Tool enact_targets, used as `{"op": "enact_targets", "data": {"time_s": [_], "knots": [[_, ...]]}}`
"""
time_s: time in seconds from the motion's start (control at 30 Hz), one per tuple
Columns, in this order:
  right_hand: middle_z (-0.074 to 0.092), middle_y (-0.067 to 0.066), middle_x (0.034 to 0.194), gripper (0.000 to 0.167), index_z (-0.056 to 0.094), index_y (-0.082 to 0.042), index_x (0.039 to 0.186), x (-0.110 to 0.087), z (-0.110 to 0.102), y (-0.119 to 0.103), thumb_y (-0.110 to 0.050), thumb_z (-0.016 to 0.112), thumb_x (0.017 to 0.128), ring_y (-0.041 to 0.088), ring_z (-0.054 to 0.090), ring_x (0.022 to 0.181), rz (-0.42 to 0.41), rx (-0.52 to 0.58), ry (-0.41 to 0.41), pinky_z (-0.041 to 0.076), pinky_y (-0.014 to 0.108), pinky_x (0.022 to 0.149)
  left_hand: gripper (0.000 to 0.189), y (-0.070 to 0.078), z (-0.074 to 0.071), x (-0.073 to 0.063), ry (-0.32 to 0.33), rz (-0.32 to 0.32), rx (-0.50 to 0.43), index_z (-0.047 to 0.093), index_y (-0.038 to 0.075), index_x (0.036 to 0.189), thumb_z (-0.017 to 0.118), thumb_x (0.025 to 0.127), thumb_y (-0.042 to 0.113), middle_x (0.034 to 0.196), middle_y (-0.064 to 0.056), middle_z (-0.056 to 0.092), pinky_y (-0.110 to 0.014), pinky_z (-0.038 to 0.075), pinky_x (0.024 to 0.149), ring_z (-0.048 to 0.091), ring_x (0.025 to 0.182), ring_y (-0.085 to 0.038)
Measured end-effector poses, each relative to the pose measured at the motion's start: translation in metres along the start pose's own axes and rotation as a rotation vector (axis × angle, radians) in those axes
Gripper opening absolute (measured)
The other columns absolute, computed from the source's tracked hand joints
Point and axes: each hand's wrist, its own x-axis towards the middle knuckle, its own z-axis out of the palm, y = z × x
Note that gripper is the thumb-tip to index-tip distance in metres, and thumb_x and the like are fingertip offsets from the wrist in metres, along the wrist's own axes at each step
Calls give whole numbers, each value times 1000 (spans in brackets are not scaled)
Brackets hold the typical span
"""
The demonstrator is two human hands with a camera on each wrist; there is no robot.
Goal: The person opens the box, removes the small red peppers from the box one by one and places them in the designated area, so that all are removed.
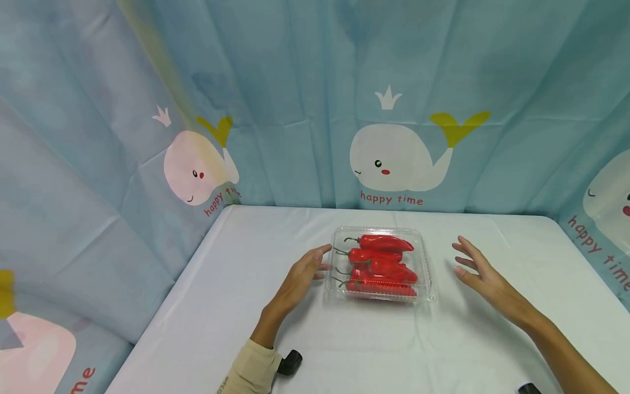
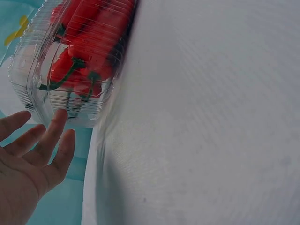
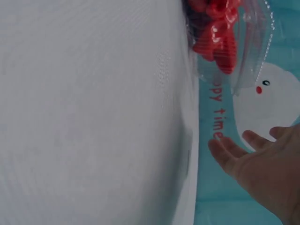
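Your left hand (image 1: 300,276): relaxed, just beside box (image 1: 423,262) | your right hand (image 1: 487,282): relaxed, apart from box | peppers (image 1: 386,267) inside box

The curtain (image 1: 305,60) in front of me reads "happy time" in red under the middle whale (image 1: 394,164). To my left, the same words slant beneath the left whale (image 1: 184,169), their end lost in a fold. To my right, "happy time" runs down under the right whale (image 1: 610,197). At lower left I can read just "me", beside a pink print (image 1: 36,350). From my right wrist I see "ppy time", its start behind the box (image 3: 251,51). Lettering on my left sleeve (image 1: 253,364) is too small to read.
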Motion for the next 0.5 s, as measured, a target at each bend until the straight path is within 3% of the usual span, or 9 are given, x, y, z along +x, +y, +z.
{"op": "enact_targets", "data": {"time_s": [0.07, 0.17, 0.3, 0.5], "knots": [[19, 19, 173, 84, -2, -37, 171, 1, 1, -1, -25, 55, 110, 56, 33, 149, 7, 11, -13, 54, 45, 105, 55, 0, 0, 0, -2, 3, -5, 51, 18, 158, 33, 115, 47, 159, -5, 51, -50, 56, 105, 68, 125, -30], [21, 19, 172, 89, 0, -36, 171, 1, 3, -3, -23, 61, 108, 55, 37, 147, 10, 47, -29, 52, 19, 92, 55, 0, 0, -1, -1, 6, -2, 52, 17, 158, 33, 116, 47, 160, -4, 51, -49, 57, 103, 68, 124, -29], [23, 19, 171, 91, 5, -35, 172, 0, 7, -5, -19, 65, 105, 49, 42, 146, 2, 104, -46, 55, 21, 92, 55, 1, 0, -1, 3, 6, 4, 52, 16, 157, 34, 116, 46, 160, -4, 50, -48, 58, 102, 69, 123, -29], [24, 20, 170, 90, 11, -32, 172, -1, 13, -7, -16, 67, 103, 15, 53, 140, 15, 189, -67, 58, 26, 93, 54, 1, -1, -1, -8, 11, 5, 52, 13, 157, 38, 115, 45, 161, -5, 49, -47, 58, 102, 68, 123, -29]]}}
